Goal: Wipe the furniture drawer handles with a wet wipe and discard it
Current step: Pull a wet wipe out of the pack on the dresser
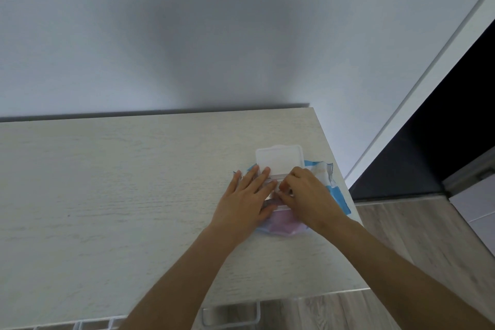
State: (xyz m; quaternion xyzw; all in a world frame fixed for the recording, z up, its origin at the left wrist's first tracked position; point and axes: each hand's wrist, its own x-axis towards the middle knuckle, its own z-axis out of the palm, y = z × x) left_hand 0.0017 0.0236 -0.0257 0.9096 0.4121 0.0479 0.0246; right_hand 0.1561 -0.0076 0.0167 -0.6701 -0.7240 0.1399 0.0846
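We have the wet wipe pack (300,195) lying near the right-hand end of the pale wood-grain surface (107,195), close to its right edge, with its white plastic flip lid (278,163) standing open toward the wall. Our left hand (245,197) lies flat and open on the left part of the pack, fingers spread, pinning it down; our right hand (300,190) is curled at the opening just below the lid, fingertips pinched together, though we cannot tell whether a wipe is already between them. We judge the pack to be a soft, crinkly foil pouch, light and prone to slide or lift when a sheet is tugged, so the flat press matters. The wipe itself should be thin, limp and damp, clinging to the next sheet; best taken by a corner at the slot and drawn out slowly. Below the front edge, white drawer handles (230,316) show, not yet wiped
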